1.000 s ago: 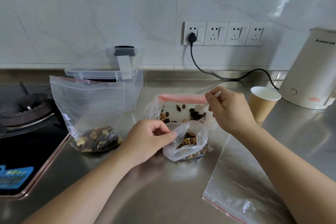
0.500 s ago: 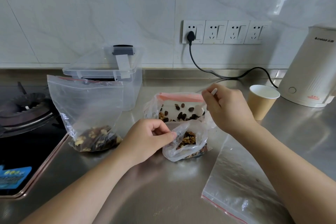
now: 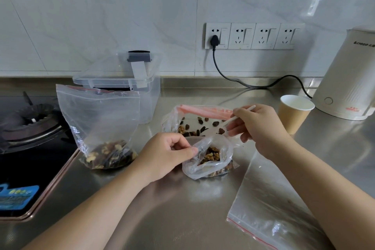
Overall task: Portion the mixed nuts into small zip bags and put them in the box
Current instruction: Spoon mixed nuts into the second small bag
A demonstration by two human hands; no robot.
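Observation:
My left hand (image 3: 165, 153) pinches the rim of a small clear zip bag (image 3: 209, 158) that holds mixed nuts and stands open on the steel counter. My right hand (image 3: 258, 127) grips a white spoon handle (image 3: 242, 112) whose bowl end dips toward the large pink-topped bag of nuts (image 3: 197, 121) just behind the small bag. The spoon's bowl is hidden by my fingers. A second zip bag (image 3: 101, 126) with nuts at its bottom stands upright to the left. The clear plastic box (image 3: 146, 91) sits behind it with its lid ajar.
An empty flat zip bag (image 3: 269, 207) lies at the right front. A paper cup (image 3: 294, 114) and a cream kettle (image 3: 349, 79) stand at the right, with a black cord (image 3: 233, 80) along the wall. A gas hob (image 3: 28, 128) fills the left edge.
My right hand has lowered and tilted the spoon from above the large bag down toward the nuts in it. The left hand keeps its pinch on the small bag.

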